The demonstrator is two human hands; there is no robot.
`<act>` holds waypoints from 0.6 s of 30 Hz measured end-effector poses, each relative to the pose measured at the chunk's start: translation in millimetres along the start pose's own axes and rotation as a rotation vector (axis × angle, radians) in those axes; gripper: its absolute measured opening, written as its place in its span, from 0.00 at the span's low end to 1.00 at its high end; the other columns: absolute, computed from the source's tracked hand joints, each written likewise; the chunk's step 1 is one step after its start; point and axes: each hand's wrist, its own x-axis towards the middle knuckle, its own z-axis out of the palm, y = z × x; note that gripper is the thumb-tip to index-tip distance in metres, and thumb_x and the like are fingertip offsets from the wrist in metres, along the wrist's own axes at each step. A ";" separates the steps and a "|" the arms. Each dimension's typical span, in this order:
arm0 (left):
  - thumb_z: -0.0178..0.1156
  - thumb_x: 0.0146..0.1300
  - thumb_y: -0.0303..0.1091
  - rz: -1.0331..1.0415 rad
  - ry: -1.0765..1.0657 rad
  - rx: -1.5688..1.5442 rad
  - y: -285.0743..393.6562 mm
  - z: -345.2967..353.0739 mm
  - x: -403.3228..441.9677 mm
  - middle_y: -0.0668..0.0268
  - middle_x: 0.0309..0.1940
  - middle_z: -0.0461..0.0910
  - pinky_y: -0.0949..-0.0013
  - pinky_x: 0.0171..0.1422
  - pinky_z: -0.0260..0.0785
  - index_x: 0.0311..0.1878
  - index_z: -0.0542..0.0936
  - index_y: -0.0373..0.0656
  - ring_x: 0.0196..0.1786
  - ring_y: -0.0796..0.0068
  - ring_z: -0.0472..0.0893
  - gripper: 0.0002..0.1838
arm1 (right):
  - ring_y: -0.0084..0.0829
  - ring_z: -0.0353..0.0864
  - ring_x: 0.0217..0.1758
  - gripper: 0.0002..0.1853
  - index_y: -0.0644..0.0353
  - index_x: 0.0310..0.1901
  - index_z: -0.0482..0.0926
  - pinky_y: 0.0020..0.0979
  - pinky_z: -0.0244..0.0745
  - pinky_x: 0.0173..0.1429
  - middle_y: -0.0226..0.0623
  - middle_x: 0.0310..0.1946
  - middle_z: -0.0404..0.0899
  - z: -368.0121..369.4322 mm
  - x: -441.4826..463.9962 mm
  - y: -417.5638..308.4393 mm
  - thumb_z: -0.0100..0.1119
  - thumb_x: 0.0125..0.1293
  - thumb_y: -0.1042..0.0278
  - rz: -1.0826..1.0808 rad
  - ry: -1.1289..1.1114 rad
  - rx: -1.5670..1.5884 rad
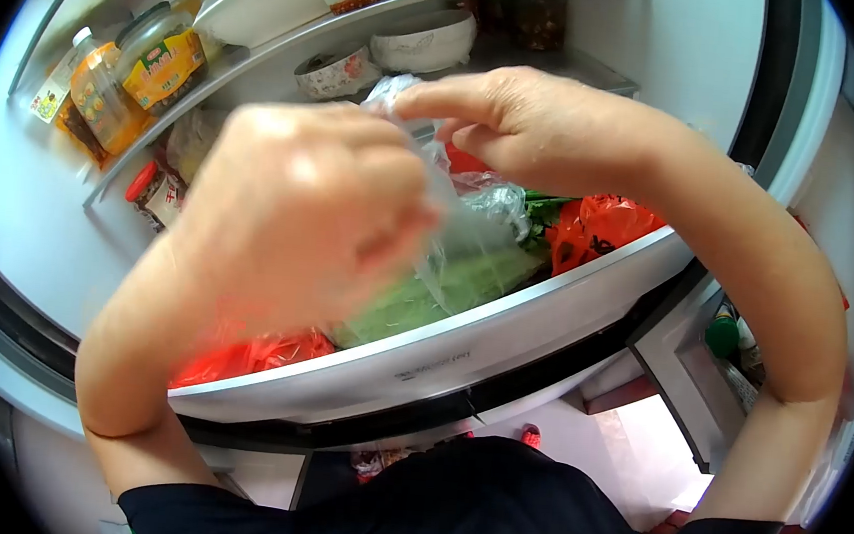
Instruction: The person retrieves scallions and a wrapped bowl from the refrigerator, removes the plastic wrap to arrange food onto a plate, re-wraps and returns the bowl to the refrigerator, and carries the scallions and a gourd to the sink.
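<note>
We're pinching clear bag (460, 227) between right hand's (534, 120) thumb and fingertips. Left hand (312, 193) is curling into blurred fist; we're unable to tell whether it's gripping anything. Bag is hanging into fridge drawer (461, 350).

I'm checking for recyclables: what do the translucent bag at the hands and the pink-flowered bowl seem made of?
Translucent bag: probably thin, shiny plastic film; it is see-through, with wrinkles and glints. Pink-flowered bowl: perhaps glazed ceramic, given its smooth white wall; melamine could look similar.
</note>
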 end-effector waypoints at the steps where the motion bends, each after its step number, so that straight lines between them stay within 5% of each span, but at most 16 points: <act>1: 0.64 0.45 0.23 0.045 0.041 -0.106 9.8 9.1 1.5 0.60 0.24 0.72 0.60 0.31 0.70 0.20 0.70 0.40 0.28 0.58 0.75 0.10 | 0.29 0.79 0.44 0.23 0.56 0.61 0.73 0.30 0.74 0.53 0.40 0.45 0.81 2.4 1.2 -1.6 0.45 0.65 0.82 -0.011 -0.004 0.020; 2: 0.63 0.47 0.25 0.150 -0.039 -0.149 13.1 22.4 3.8 0.60 0.29 0.76 0.61 0.41 0.72 0.24 0.72 0.40 0.37 0.60 0.78 0.08 | 0.28 0.78 0.43 0.22 0.57 0.59 0.74 0.30 0.74 0.51 0.39 0.43 0.81 2.7 2.6 -3.8 0.46 0.64 0.82 -0.032 -0.014 -0.049; 5: 0.61 0.52 0.30 0.131 -0.328 0.139 6.7 46.4 -3.4 0.62 0.33 0.77 0.62 0.48 0.70 0.34 0.75 0.40 0.43 0.63 0.78 0.08 | 0.30 0.80 0.40 0.16 0.60 0.50 0.77 0.31 0.74 0.45 0.41 0.38 0.81 -3.1 11.9 -12.9 0.53 0.59 0.78 -0.056 -0.072 -0.289; 7: 0.59 0.53 0.32 0.011 -0.713 0.309 -2.1 39.2 -18.5 0.63 0.33 0.77 0.63 0.48 0.69 0.39 0.76 0.41 0.43 0.64 0.78 0.10 | 0.36 0.81 0.43 0.15 0.61 0.48 0.77 0.33 0.75 0.47 0.44 0.41 0.81 -6.8 16.5 -9.9 0.58 0.58 0.73 0.075 -0.253 -0.525; 10: 0.58 0.53 0.32 -0.004 -0.921 0.129 8.7 16.3 -29.2 0.65 0.31 0.76 0.63 0.45 0.69 0.40 0.76 0.42 0.40 0.63 0.77 0.11 | 0.46 0.79 0.50 0.24 0.62 0.51 0.75 0.37 0.75 0.53 0.48 0.47 0.80 6.9 13.4 17.5 0.67 0.55 0.62 0.110 -0.337 -0.672; 12: 0.58 0.52 0.32 -0.067 -0.958 0.079 21.9 0.3 -33.3 0.65 0.31 0.76 0.64 0.45 0.69 0.41 0.75 0.42 0.40 0.63 0.77 0.12 | 0.47 0.79 0.51 0.31 0.62 0.56 0.71 0.40 0.74 0.56 0.48 0.44 0.80 20.2 13.7 32.0 0.71 0.52 0.58 0.135 -0.406 -0.699; 15: 0.57 0.51 0.31 -0.181 -0.966 -0.011 28.0 -17.1 -34.7 0.66 0.30 0.75 0.63 0.45 0.70 0.43 0.75 0.42 0.40 0.63 0.77 0.14 | 0.47 0.80 0.49 0.27 0.60 0.53 0.73 0.42 0.74 0.53 0.46 0.40 0.81 22.3 25.1 21.1 0.70 0.54 0.60 0.113 -0.493 -0.847; 18: 0.57 0.49 0.30 -0.266 -0.923 -0.069 32.0 -20.1 -39.9 0.65 0.33 0.76 0.64 0.46 0.70 0.44 0.75 0.41 0.41 0.64 0.77 0.17 | 0.45 0.82 0.42 0.21 0.56 0.50 0.77 0.43 0.77 0.46 0.45 0.34 0.81 0.7 36.4 6.7 0.66 0.52 0.69 -0.097 -0.315 -0.960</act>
